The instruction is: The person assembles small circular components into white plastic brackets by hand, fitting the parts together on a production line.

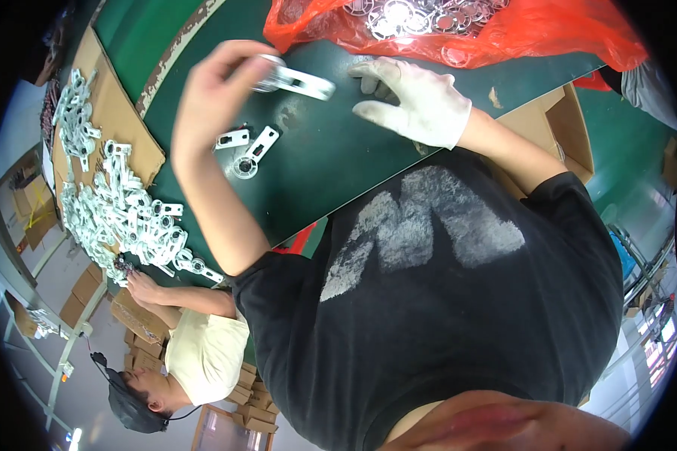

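My bare left hand (pixel 220 94) pinches a white part (pixel 305 83) with a flat slotted arm and a round ring end. The fingers cover some of its ring, and the part is held above the dark green tabletop (pixel 308 161). My right hand (pixel 417 101) wears a white glove with grey fingertips. Its thumb and fingers are spread apart, and nothing shows between them. Below my left hand lie two similar parts: a ring-ended part (pixel 254 154) in full sight, and another piece (pixel 233 139) partly hidden by my forearm.
A red plastic bag (pixel 564 34) holding shiny ring-shaped pieces lies along the far side. At left, a large heap of white parts (pixel 128 210) spreads over cardboard (pixel 139 135). A person in a light shirt (pixel 203 353) reaches to that heap. An open carton (pixel 575 124) stands at the right.
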`<action>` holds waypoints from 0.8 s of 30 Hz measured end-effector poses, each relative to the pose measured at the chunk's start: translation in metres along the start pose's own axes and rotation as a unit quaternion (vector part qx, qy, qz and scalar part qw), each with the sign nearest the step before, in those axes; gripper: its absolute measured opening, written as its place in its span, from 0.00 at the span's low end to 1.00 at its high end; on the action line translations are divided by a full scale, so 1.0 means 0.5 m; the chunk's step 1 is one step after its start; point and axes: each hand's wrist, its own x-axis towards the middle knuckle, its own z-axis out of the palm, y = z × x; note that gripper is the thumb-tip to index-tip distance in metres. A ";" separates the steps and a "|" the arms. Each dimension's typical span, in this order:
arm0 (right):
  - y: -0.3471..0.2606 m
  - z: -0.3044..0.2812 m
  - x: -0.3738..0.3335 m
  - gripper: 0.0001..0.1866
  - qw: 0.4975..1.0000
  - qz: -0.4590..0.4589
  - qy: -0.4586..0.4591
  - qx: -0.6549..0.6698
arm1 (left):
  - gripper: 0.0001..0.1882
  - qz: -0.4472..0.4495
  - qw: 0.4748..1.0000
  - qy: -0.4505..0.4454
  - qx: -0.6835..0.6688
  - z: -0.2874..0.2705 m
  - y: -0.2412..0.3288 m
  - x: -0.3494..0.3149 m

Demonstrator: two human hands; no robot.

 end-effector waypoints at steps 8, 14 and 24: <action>0.044 0.028 -0.014 0.16 0.990 -0.088 0.110 0.020 | 0.19 0.079 0.858 0.482 0.160 -0.067 -0.056 0.084; 0.040 0.039 -0.007 0.12 0.988 -0.074 0.130 -0.029 | 0.06 0.203 0.908 0.173 0.323 0.199 0.035 0.069; 0.024 0.044 0.000 0.12 0.985 -0.109 0.120 -0.062 | 0.09 0.152 0.923 0.154 0.319 0.192 0.032 0.114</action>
